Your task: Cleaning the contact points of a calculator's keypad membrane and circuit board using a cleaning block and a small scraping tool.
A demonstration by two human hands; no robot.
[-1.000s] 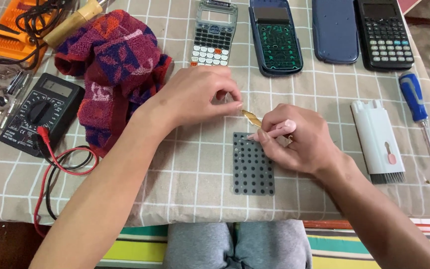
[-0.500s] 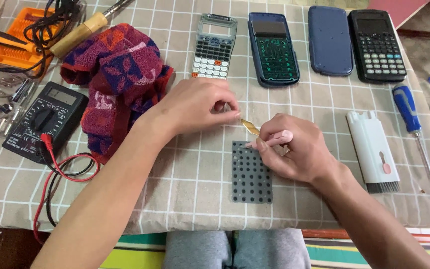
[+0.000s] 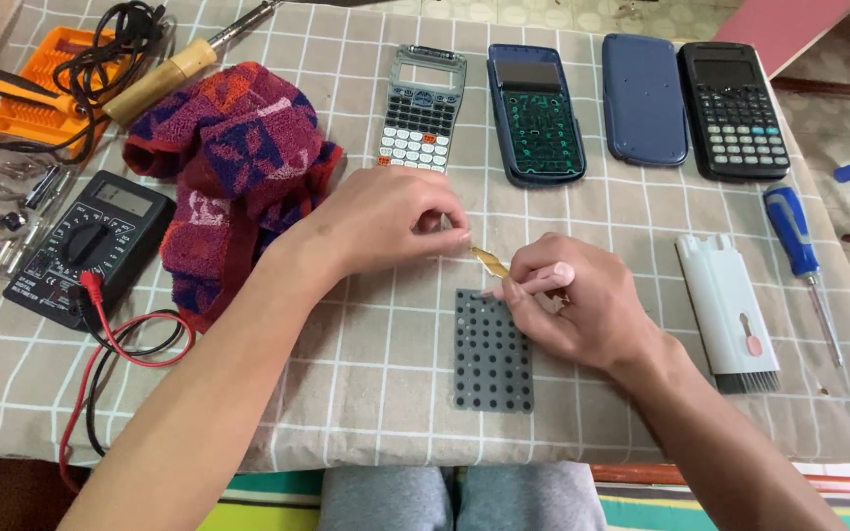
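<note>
— Hands first: what are they pinching?
— Left hand [image 3: 395,221] and right hand [image 3: 573,300] each pinch an end of a small amber strip [image 3: 490,261], fingers pressed together on it.
— Where is it?
— Stretched between both sets of fingertips, just above the grey keypad mat [image 3: 490,352] on the checked counter [image 3: 346,393]. Beyond the left fingers lies a calculator faceplate [image 3: 422,110].

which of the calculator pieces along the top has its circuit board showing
The second piece from the left, dark blue with a bare green circuit board where keys would sit. The others show white keys, a plain blue cover, or black keys.
</note>
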